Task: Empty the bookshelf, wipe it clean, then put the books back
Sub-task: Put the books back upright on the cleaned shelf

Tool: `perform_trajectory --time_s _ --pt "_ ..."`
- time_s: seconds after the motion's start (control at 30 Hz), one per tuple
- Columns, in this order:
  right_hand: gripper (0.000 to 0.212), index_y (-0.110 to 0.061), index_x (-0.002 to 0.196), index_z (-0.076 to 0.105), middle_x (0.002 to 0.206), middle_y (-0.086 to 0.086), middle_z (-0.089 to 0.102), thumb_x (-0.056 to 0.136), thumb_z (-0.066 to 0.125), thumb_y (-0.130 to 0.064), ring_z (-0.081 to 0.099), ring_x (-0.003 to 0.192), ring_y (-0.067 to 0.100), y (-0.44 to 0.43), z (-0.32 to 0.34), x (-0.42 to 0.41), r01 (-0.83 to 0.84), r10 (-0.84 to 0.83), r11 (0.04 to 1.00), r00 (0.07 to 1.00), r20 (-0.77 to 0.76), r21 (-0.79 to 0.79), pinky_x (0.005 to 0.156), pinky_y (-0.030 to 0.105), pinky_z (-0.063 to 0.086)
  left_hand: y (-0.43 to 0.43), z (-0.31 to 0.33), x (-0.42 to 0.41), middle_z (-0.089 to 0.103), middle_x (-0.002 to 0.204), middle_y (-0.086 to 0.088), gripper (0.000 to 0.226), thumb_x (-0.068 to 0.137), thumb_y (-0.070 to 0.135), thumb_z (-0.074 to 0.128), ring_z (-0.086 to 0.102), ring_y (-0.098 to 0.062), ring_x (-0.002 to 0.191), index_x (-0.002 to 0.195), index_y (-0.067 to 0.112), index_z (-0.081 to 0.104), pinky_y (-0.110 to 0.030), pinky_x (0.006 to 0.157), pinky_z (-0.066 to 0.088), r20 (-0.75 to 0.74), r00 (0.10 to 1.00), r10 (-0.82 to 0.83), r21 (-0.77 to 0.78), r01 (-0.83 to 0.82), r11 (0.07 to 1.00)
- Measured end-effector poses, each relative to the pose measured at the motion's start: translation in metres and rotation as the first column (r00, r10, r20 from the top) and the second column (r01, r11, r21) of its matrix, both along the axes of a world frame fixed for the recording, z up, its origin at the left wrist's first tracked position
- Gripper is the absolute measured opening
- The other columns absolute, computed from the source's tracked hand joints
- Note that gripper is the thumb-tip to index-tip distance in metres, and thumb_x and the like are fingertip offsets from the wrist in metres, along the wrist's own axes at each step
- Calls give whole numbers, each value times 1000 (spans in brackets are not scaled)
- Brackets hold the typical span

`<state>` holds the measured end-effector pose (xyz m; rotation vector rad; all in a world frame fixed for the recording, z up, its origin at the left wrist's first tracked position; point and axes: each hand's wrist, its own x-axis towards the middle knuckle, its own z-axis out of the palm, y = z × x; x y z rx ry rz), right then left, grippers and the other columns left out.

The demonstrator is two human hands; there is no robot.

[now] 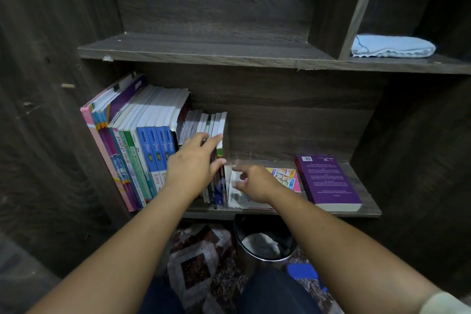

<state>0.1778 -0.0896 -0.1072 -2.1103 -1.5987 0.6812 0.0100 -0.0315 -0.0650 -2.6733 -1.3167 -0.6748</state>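
Home room, dark wooden bookshelf (229, 56) of schoolbooks (142, 140), patterned rug (196, 262) (waste bin (246, 260) beside)

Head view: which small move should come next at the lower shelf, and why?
Probably the right hand should close on the thin booklet lying flat and lift it, whether out or upright. Its fingers are at the booklet's left edge, though the grip is too blurred to judge, and the left hand rests with straight fingers against the last upright books, steadying the row.

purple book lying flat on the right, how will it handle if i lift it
The purple book looks thick, so probably stiff and fairly heavy. Its cover seems smooth, maybe slippery. Lying flat on the shelf, it should not tip.
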Motion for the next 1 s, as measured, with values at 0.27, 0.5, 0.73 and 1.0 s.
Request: perform_trajectory --time_s 0.27,0.5,0.73,1.0 --pt "70 -14 141 37 142 15 38 84 67 -42 41 127 32 -29 -35 40 537 -402 754 833 381 -377 102 43 43 3 2 17 35 153 4 61 94 46 53 33 -18 138 148 27 32 -43 103 37 -40 997 60 21 -60 998" --pt "84 -13 144 30 135 12 48 82 66 -57 48 121 28 -32 -51 54 657 -624 680 751 215 -324 94 39 45 8 1 8 25 158 7 80 85 41 69 24 -16 144 151 27 26 -36 113 28 -42 998 -37 -88 33 996" --pt "115 -8 148 18 141 17 36 67 76 -65 42 126 30 -25 -51 37 768 -741 526 625 247 -366 98 39 43 4 3 5 23 158 6 73 87 36 68 23 -15 145 149 29 28 -36 114 26 9 999 -38 -116 39 992" --pt "45 -8 115 55 115 18 64 81 74 -31 62 107 36 -12 4 48 748 -733 661 660 -163 56 85 37 53 3 0 7 23 158 8 70 89 34 66 23 -13 144 149 31 29 -35 114 25 56 998 -20 -114 26 993"
